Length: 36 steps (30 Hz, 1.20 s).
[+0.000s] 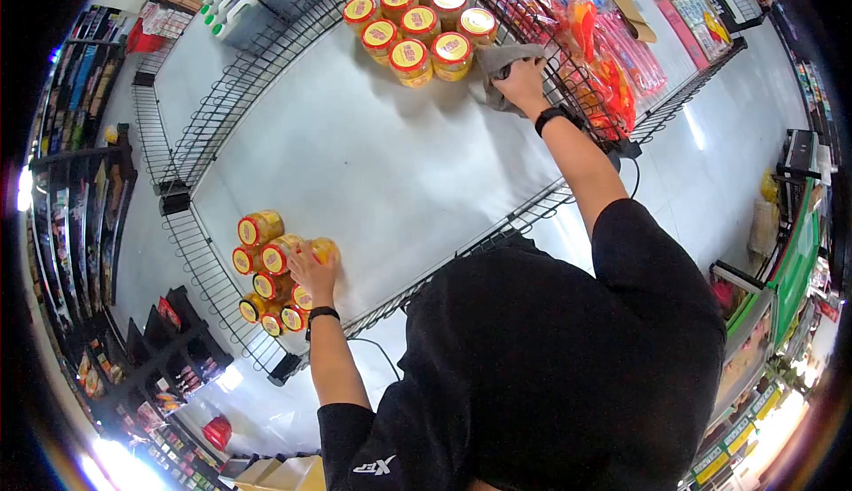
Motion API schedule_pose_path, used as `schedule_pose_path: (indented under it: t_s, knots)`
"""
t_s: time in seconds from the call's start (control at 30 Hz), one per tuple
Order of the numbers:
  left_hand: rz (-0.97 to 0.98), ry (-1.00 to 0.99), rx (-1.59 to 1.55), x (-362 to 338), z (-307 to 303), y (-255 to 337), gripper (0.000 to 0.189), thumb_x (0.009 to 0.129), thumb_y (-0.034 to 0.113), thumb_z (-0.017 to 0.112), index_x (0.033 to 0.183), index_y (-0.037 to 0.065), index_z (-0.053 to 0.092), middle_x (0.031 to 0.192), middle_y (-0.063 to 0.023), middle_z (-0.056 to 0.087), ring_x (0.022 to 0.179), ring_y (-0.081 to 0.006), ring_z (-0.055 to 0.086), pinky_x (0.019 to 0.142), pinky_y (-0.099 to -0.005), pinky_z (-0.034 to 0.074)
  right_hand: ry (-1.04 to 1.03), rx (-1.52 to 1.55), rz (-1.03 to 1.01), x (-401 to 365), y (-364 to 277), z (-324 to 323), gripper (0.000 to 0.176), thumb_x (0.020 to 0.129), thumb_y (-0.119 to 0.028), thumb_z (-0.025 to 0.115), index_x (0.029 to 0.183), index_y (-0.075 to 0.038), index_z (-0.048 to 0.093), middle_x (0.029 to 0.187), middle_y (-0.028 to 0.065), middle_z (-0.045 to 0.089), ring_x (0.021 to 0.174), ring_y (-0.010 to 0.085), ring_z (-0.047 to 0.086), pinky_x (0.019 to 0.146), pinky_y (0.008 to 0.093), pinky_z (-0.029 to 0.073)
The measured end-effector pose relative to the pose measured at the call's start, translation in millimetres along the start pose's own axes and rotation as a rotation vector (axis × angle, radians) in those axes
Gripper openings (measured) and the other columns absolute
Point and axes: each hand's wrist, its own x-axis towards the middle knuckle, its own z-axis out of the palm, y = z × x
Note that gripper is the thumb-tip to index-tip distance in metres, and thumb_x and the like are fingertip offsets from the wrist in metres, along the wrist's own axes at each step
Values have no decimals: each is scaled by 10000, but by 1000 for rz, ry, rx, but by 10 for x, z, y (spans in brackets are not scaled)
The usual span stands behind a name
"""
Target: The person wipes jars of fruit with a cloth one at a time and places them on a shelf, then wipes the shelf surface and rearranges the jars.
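My left hand (pixel 312 269) is closed over a red-lidded glass jar (pixel 327 250) at the right side of a group of jars (pixel 257 227). The yellow contents show through the glass, and my fingers cover part of that jar. Several jars in this group lie tipped with their round yellow labels facing sideways. My right hand (pixel 522 85) grips a grey cloth (pixel 493 63) and presses it down close to the shelf's wire side. Beside the cloth stands a second group of upright jars (pixel 419 21) with red lids and yellow tops.
A white shelf surface (pixel 355 154) lies between the two jar groups, fenced by black wire racks (pixel 226 101). Bags in red and pink packaging (pixel 612 56) fill the bay to the right. Dark jugs with green caps (pixel 257 3) stand beyond the left fence.
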Motion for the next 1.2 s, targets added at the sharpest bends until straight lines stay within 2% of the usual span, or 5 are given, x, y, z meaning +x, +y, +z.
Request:
schedule_pose_path:
  t_s: [0.4,0.63,0.77,0.97,1.2]
  knots:
    - [185,225,237,-67,-237,232,742,793,431,775,1421,128,520,1563,-216,341,1467,-483,239,1167,-613,238,23,1120,224,-1154,-95,-770,640,722,-142,912,1265,-5,601,1180,115,684,1136,222,647,971,388,544]
    - [-225,-696,-1842,-178,-1314,1661,632,998,552,518,1459,124,458,1515,-135,433,1353,-353,477,1023,-594,472,-554,1991,139,-1759,-858,-1287,781,793,-209,801,1452,-2,438,1358,133,589,1238,262,592,1050,420,495]
    - [47,-1273,-2443,-438,-1931,1871,842,977,647,400,1618,130,228,1638,-129,303,1451,-358,399,1164,-567,362,-755,1667,-305,-1940,-1696,-1777,838,772,-239,826,1474,-16,425,1402,120,567,1272,229,556,1096,400,442]
    - [142,-811,-2456,-885,-2164,1245,1070,787,527,669,1637,114,167,1627,-148,325,1470,-348,380,1195,-510,337,-854,1505,-263,-2203,-2518,-2103,823,801,-357,844,1437,-1,462,1398,123,566,1292,210,528,1094,400,428]
    - [128,-305,-2241,-1214,-2397,749,1274,682,512,826,1631,81,93,1610,-217,295,1455,-378,390,1190,-513,350,-258,1711,-479,-2415,-3260,-1892,915,900,-569,701,1485,40,349,1502,190,461,1319,257,519,1090,405,428]
